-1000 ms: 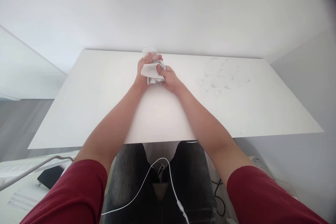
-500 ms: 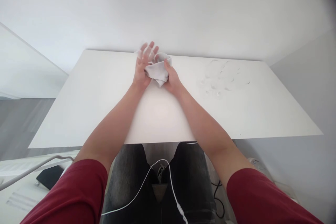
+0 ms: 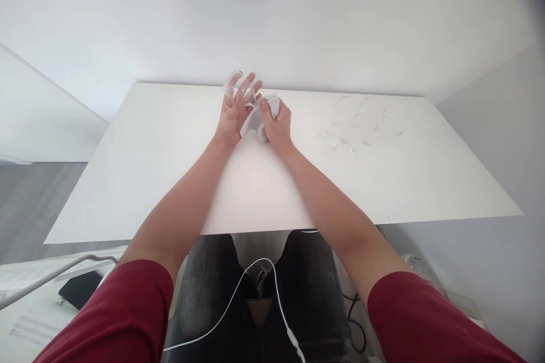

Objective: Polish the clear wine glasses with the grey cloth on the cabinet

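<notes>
Over the far middle of the white table, my left hand holds a clear drinking glass, tilted to the left, with its fingers spread around it. My right hand is closed on a white cloth and presses it against the glass. The two hands touch each other. Most of the glass is hidden behind my left fingers.
Several clear glasses lie or stand at the table's far right, hard to tell apart against the white top. A white cable runs over my lap. A dark flat object lies on the floor at lower left.
My right hand has bunched the cloth tighter and moved it in against the glass. My left fingers have shifted on the glass, which now tilts left.
</notes>
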`<action>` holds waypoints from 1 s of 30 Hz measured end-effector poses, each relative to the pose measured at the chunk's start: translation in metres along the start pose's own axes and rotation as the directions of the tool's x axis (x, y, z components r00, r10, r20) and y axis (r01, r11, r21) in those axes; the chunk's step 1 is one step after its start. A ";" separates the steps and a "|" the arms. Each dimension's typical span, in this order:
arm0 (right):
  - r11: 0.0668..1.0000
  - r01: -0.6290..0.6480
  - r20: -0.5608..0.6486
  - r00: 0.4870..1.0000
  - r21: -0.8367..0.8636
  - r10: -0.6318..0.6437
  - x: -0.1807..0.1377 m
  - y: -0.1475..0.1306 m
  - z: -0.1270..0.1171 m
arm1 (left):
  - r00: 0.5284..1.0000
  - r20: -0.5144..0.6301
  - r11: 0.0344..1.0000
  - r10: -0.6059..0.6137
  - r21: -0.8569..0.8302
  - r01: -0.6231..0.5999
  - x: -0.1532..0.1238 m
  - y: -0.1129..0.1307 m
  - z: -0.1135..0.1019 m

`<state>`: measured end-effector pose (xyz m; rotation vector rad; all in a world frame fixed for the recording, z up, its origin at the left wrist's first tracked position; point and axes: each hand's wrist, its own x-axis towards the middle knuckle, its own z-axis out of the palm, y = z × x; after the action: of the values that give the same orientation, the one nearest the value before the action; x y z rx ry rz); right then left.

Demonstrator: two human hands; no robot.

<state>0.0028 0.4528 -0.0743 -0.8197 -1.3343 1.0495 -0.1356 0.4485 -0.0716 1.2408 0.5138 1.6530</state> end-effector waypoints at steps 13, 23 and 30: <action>0.933 0.154 0.017 0.987 -0.324 -0.157 -0.001 -0.002 -0.008 | 0.977 -0.213 0.989 0.021 0.147 0.011 -0.004 0.009 0.004; 0.612 0.425 0.571 0.819 -0.668 0.055 -0.005 -0.006 0.003 | 0.942 -0.317 0.936 0.108 0.353 0.012 -0.010 0.002 0.007; 0.497 0.468 0.562 0.826 -0.731 0.050 -0.009 0.004 0.015 | 0.901 -0.392 0.868 0.188 0.495 0.035 -0.008 -0.003 0.007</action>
<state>-0.0118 0.4443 -0.0801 -1.0576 -2.4683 0.3099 -0.1277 0.4415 -0.0749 1.2570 1.2399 1.9487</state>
